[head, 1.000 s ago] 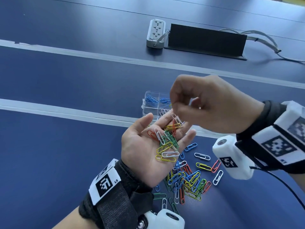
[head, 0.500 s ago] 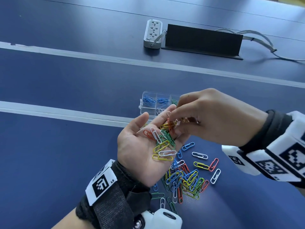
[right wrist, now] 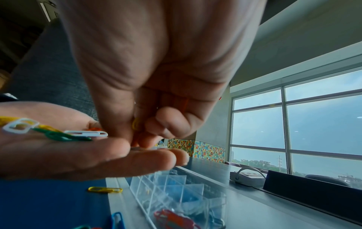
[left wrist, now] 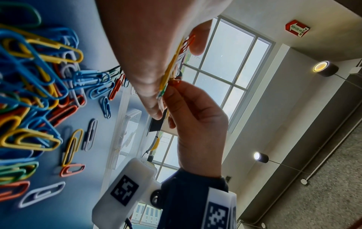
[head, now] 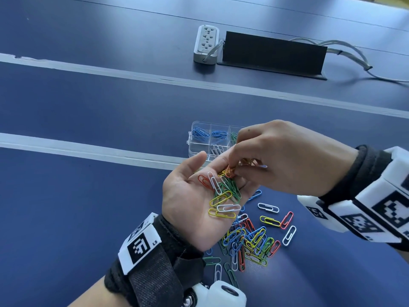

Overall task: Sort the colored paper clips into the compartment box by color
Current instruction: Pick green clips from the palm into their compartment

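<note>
Blue table is seen at the left, bare of clips; next, the left hand is held palm up with fingers spread flat, and a small mixed handful of paper clips is carried on it. Above its fingers, an orange-red clip is pinched by the right hand. Behind, the compartment box is only partly filled with blue, green, white and red clips. Much sorting is judged to remain: a large mixed pile is left on the table below.
</note>
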A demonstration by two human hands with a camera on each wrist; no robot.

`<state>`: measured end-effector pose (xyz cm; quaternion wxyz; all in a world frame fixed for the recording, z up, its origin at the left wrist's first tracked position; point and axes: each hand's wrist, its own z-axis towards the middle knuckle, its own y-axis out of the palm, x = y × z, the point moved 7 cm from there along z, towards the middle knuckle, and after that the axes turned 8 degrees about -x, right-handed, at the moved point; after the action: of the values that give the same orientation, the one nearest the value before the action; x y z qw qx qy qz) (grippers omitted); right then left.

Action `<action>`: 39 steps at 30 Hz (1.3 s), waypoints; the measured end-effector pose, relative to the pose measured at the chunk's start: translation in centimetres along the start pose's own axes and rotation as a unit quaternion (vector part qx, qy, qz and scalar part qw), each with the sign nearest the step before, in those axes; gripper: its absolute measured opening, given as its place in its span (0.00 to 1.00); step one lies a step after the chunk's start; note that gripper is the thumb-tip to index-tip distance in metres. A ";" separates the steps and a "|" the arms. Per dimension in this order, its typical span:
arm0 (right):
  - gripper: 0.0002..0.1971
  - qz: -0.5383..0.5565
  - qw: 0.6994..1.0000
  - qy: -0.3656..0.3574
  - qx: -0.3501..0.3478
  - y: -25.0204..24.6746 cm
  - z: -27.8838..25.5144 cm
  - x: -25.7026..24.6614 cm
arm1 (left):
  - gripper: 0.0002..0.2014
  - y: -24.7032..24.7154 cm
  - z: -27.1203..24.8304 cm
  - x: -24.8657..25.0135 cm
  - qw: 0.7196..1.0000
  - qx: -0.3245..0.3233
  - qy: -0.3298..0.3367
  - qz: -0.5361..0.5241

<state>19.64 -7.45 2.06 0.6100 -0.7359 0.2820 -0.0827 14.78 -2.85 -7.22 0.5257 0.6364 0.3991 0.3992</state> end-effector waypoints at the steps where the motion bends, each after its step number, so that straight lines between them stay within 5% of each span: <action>1: 0.10 0.000 1.000 -0.002 0.005 -0.2 0.0 0.0 | 0.27 0.1 0.0 0.0 1.000 0.000 -0.002 0.004; 12: 0.07 0.039 0.994 -0.044 0.091 -2.7 -0.8 -0.4 | 0.24 0.7 0.0 0.4 1.000 0.003 0.017 0.018; 19: 0.07 0.114 0.992 -0.044 -0.018 -0.7 -0.5 -1.6 | 0.31 0.6 0.0 0.5 0.998 0.031 0.007 0.059; 25: 0.08 0.083 0.994 0.050 0.050 -1.9 -0.7 -0.1 | 0.29 0.5 -0.1 0.8 0.999 0.029 0.019 0.023; 30: 0.08 0.053 0.993 0.107 -0.007 -0.9 -1.0 0.4 | 0.27 0.6 -0.1 1.0 0.999 0.027 0.032 0.016; 39: 0.11 0.025 0.990 0.135 -0.005 0.9 -0.1 -0.6 | 0.28 -0.4 0.0 1.0 0.996 0.067 0.057 0.004</action>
<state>18.75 -7.32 1.34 0.5641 -0.7139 0.3808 -0.1648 15.09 -1.81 -7.50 0.4565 0.6483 0.4516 0.4092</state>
